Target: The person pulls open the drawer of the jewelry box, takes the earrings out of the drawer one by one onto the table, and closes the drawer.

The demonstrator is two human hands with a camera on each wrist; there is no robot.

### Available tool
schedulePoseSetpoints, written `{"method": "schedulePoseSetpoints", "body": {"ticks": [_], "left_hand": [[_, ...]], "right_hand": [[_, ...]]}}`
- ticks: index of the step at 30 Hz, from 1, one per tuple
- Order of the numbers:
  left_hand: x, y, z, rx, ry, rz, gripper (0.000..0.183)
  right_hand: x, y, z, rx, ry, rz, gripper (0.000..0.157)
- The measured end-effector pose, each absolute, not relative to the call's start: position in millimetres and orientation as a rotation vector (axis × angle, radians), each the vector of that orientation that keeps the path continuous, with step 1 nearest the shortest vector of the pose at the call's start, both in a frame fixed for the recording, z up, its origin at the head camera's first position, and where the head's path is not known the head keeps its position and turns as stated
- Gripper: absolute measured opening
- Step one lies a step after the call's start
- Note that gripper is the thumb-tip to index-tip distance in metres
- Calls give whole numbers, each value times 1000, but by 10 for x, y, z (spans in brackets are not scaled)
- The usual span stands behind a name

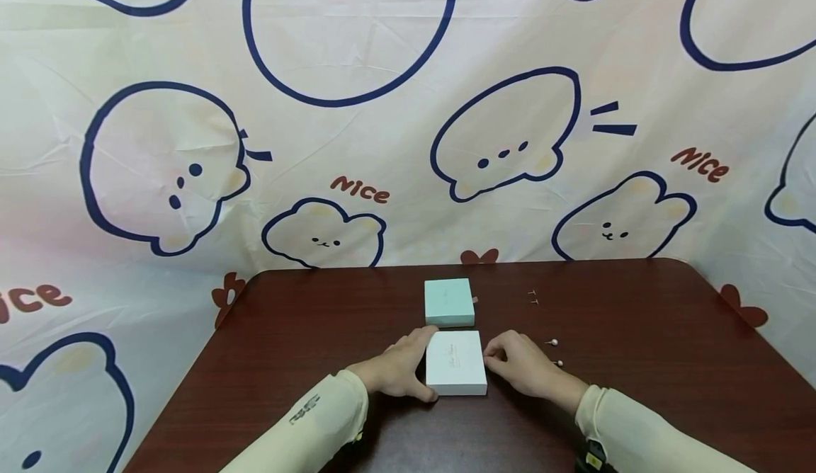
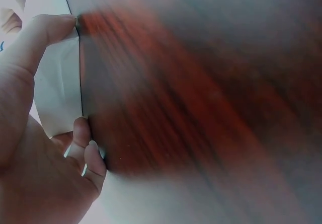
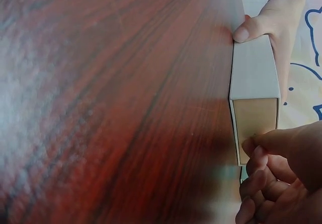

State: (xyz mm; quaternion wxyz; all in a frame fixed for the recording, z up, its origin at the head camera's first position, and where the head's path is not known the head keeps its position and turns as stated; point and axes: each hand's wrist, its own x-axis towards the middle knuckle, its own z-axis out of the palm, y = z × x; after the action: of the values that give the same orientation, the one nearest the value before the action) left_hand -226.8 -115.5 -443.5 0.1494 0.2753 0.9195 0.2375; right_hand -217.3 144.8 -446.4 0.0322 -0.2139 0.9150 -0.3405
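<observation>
A white drawer-style box with small lettering on its lid lies flat on the table. My left hand grips it from the left, thumb at the near corner and fingers at the far one. At its right end my right hand has thumb and forefinger brought together. In the right wrist view that end shows a tan drawer face, with the fingertips against it. Whatever small part they pinch there is hidden by the fingers. Just behind stands a mint-green box with a little tab on its right side.
Two small earrings with round white heads lie on the dark wood table, right of my right hand. Farther back are two tiny T-shaped pieces. A printed cloth hangs behind the table.
</observation>
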Motion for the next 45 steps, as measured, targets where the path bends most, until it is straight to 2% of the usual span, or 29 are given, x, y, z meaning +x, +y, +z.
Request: {"method": "schedulePoseSetpoints", "body": {"ticks": [45], "left_hand": [[-2225,-1178,-4411,783,2633,691,113]], "right_hand": [[-2174,1476,-4456,-659,2812,-1037,13]]}}
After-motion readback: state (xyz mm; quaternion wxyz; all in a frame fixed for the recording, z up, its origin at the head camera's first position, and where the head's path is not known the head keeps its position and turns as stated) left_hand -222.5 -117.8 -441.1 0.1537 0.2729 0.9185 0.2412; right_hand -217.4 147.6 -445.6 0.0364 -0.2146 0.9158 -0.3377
